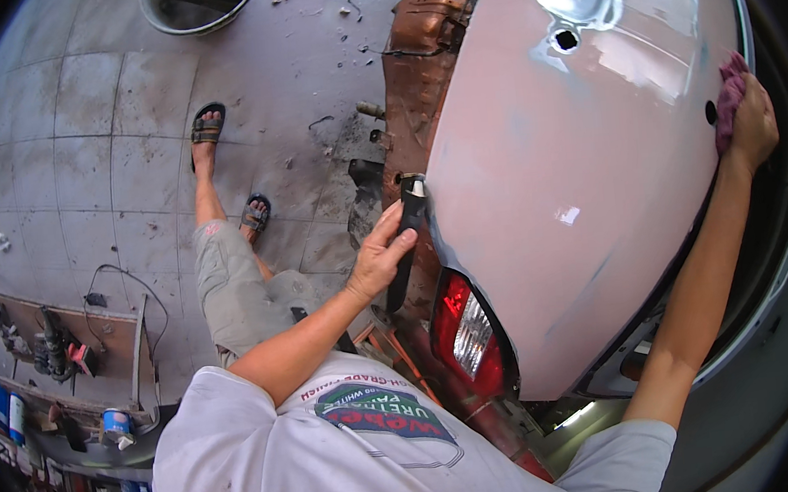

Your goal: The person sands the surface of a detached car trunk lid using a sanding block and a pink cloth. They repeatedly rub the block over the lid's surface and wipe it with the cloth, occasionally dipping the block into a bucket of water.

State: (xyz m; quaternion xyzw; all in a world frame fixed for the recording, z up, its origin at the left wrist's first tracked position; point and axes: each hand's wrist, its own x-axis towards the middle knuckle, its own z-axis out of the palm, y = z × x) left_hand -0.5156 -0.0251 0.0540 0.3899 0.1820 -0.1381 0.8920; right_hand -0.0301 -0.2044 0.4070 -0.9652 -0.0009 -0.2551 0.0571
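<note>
My left hand (pixel 382 258) is wrapped round a long black tool (pixel 412 214) with a pale tip at its upper end. The tool is beside the near left edge of a car body panel (pixel 539 186), just above the red and clear tail light (pixel 469 333); its exact kind I cannot make out. On the panel's far right side, my right hand (pixel 755 125) grips a crumpled purple cloth (pixel 731 104) against the edge, next to a small dark hole. Dull pinkish primer coats the panel, with paler patches and bare metal around a recess at the top.
Exposed brown bodywork (pixel 414 94) borders the panel's left side. A round grey basin (pixel 201 5) stands on the dusty tiled floor (pixel 86 104). At lower left a tool cart (pixel 111 336) bears tools and cans; a cable lies beside it. My sandalled feet are at left.
</note>
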